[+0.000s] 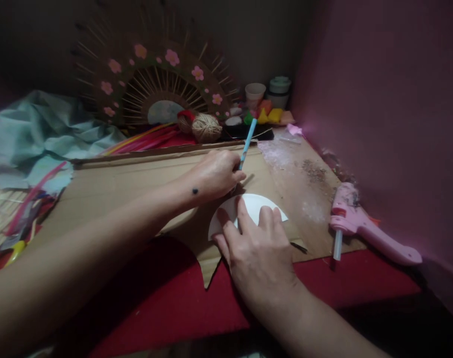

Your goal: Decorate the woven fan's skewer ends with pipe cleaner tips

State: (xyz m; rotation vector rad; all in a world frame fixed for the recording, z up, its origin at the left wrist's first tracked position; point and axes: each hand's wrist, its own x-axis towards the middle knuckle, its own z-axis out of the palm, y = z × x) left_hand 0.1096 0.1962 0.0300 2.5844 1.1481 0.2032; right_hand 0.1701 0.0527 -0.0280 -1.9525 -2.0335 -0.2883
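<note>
A white half-round piece point(254, 206) lies on a brown cardboard sheet point(111, 186). My right hand point(256, 243) rests on it with fingers spread, pressing it to the cardboard. My left hand point(221, 171) is closed around a light blue pencil-like stick point(250, 135), just beyond the white piece. The stick's upper part points up and away; its lower end is hidden behind my fingers. Below the white piece, the cardboard has a curved cut edge and a pointed tip.
At the right lies a pink glue gun point(375, 236). A flowered fan point(172, 57) stands at the back, near a twine ball point(207, 127) and a cup point(255, 93). Pale green cloth point(43, 132) is at the left, above yellow-handled scissors point(16, 252). Red cloth point(167, 298) covers the front.
</note>
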